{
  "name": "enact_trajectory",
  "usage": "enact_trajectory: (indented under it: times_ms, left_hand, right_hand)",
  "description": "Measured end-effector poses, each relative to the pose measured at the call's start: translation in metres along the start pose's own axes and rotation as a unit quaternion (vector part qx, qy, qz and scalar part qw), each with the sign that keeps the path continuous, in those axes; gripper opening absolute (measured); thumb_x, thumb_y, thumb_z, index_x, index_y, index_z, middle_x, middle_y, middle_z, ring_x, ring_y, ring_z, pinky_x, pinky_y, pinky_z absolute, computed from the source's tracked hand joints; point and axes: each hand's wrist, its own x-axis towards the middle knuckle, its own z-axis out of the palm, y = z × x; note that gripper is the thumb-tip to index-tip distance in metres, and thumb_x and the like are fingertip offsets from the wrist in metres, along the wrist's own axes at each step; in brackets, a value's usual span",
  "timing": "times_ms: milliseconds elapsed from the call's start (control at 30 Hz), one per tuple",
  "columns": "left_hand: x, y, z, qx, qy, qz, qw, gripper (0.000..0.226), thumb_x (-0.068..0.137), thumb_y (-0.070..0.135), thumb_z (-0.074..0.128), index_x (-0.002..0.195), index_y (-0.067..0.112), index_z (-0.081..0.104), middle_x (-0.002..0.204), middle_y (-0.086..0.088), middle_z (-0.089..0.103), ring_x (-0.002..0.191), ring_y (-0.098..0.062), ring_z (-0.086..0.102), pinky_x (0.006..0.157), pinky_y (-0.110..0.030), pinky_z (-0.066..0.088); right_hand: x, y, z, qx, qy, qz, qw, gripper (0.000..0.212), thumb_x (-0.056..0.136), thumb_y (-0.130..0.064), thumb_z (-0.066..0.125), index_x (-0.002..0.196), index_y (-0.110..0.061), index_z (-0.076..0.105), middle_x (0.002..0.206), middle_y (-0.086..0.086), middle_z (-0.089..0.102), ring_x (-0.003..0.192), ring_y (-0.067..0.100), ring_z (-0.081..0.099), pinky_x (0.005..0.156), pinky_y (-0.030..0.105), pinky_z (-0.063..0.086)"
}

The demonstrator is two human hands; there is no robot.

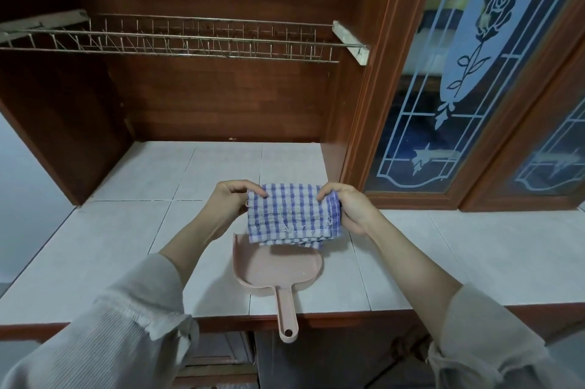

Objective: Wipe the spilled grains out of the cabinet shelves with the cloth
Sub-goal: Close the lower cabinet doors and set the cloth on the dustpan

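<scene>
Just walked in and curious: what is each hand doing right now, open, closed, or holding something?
Left hand: fingers pinch the left edge of the checked cloth.
Right hand: fingers grip the cloth's right edge.

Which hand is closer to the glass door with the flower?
The right hand, pinching the checked cloth on the side toward that glass door; the left hand holds the opposite edge.
</scene>
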Motion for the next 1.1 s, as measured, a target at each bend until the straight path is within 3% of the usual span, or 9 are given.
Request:
enact_trajectory:
  times_ms: [133, 300, 433, 533, 633, 700, 867, 1000, 1100]
  left_hand:
    - [-0.004, -0.002, 0.006, -0.056, 0.035, -0.036, 0.997, 0.033, 0.093, -0.004, 0.043, 0.094, 0.018, 0.066, 0.071, 0.002, 0.069, 0.059, -0.007, 0.061, 0.058, -0.018, 0.05]
    - [-0.008, -0.011, 0.012, 0.025, 0.032, -0.127, 0.991, 0.026, 0.095, 0.017, 0.041, 0.084, 0.013, 0.065, 0.079, -0.004, 0.061, 0.072, -0.017, 0.053, 0.068, -0.027, 0.045]
    - [-0.008, -0.015, 0.013, -0.031, 0.055, -0.199, 0.978, 0.044, 0.101, 0.042, 0.03, 0.09, 0.015, 0.063, 0.09, -0.006, 0.067, 0.083, -0.02, 0.062, 0.07, -0.032, 0.05]
    - [-0.007, -0.016, 0.006, -0.024, 0.029, -0.217, 0.975, 0.055, 0.096, 0.056, 0.027, 0.099, 0.015, 0.063, 0.098, -0.008, 0.068, 0.091, -0.022, 0.063, 0.074, -0.035, 0.051]
    - [-0.011, -0.015, -0.001, 0.052, 0.014, -0.214, 0.975, 0.035, 0.091, 0.033, 0.058, 0.107, 0.002, 0.064, 0.1, -0.014, 0.069, 0.086, -0.025, 0.064, 0.082, -0.036, 0.051]
    - [-0.014, -0.017, -0.001, 0.095, 0.022, -0.209, 0.973, 0.022, 0.087, 0.011, 0.062, 0.103, -0.003, 0.061, 0.091, -0.016, 0.066, 0.073, -0.022, 0.061, 0.073, -0.032, 0.052]
    - [-0.016, -0.034, 0.0, 0.229, 0.065, -0.169, 0.956, 0.017, 0.078, 0.009, 0.074, 0.09, 0.0, 0.066, 0.089, -0.015, 0.067, 0.068, -0.022, 0.06, 0.059, -0.026, 0.054]
    - [-0.018, -0.04, 0.0, 0.374, 0.075, -0.16, 0.911, 0.029, 0.072, 0.02, 0.08, 0.066, 0.013, 0.053, 0.081, -0.009, 0.061, 0.072, -0.023, 0.059, 0.07, -0.031, 0.053]
    - [-0.023, -0.047, -0.004, 0.512, 0.082, -0.15, 0.842, 0.03, 0.077, 0.03, 0.074, 0.095, 0.011, 0.061, 0.101, -0.009, 0.062, 0.091, -0.026, 0.06, 0.074, -0.03, 0.047]
  right_hand:
    - [-0.003, 0.002, -0.001, 0.046, -0.004, 0.004, 0.999, 0.042, 0.095, 0.005, 0.034, 0.077, -0.012, 0.067, 0.094, 0.01, 0.068, 0.086, 0.024, 0.064, 0.08, 0.037, 0.053]
    - [-0.002, 0.005, 0.007, 0.076, 0.02, 0.048, 0.996, 0.027, 0.099, -0.009, 0.04, 0.111, -0.007, 0.064, 0.106, 0.014, 0.068, 0.096, 0.026, 0.066, 0.079, 0.038, 0.055]
    - [-0.005, 0.008, 0.014, 0.027, 0.052, 0.118, 0.991, 0.03, 0.1, -0.025, 0.041, 0.094, -0.01, 0.065, 0.096, 0.01, 0.068, 0.084, 0.023, 0.066, 0.069, 0.035, 0.055]
    - [-0.005, 0.01, 0.011, 0.051, 0.041, 0.149, 0.987, 0.044, 0.098, -0.048, 0.038, 0.109, -0.013, 0.062, 0.1, 0.009, 0.067, 0.098, 0.027, 0.064, 0.073, 0.039, 0.054]
    - [-0.007, 0.011, 0.011, -0.035, 0.028, 0.15, 0.988, 0.029, 0.093, -0.019, 0.057, 0.116, -0.001, 0.06, 0.112, 0.015, 0.066, 0.098, 0.028, 0.064, 0.084, 0.044, 0.054]
    - [-0.007, 0.014, 0.012, -0.096, 0.052, 0.126, 0.986, 0.016, 0.089, 0.004, 0.055, 0.103, 0.005, 0.061, 0.107, 0.019, 0.067, 0.084, 0.024, 0.069, 0.075, 0.037, 0.058]
    - [0.002, 0.033, 0.019, -0.265, 0.143, 0.068, 0.951, 0.022, 0.076, 0.005, 0.066, 0.091, 0.019, 0.062, 0.096, 0.031, 0.066, 0.071, 0.019, 0.058, 0.061, 0.032, 0.049]
    - [-0.002, 0.044, 0.031, -0.36, 0.14, 0.075, 0.919, 0.022, 0.074, -0.001, 0.071, 0.06, -0.004, 0.054, 0.068, 0.009, 0.053, 0.061, 0.015, 0.05, 0.049, 0.023, 0.035]
    - [-0.004, 0.054, 0.037, -0.43, 0.131, 0.077, 0.89, 0.015, 0.077, -0.007, 0.072, 0.078, -0.006, 0.057, 0.084, 0.009, 0.059, 0.074, 0.02, 0.058, 0.059, 0.024, 0.043]
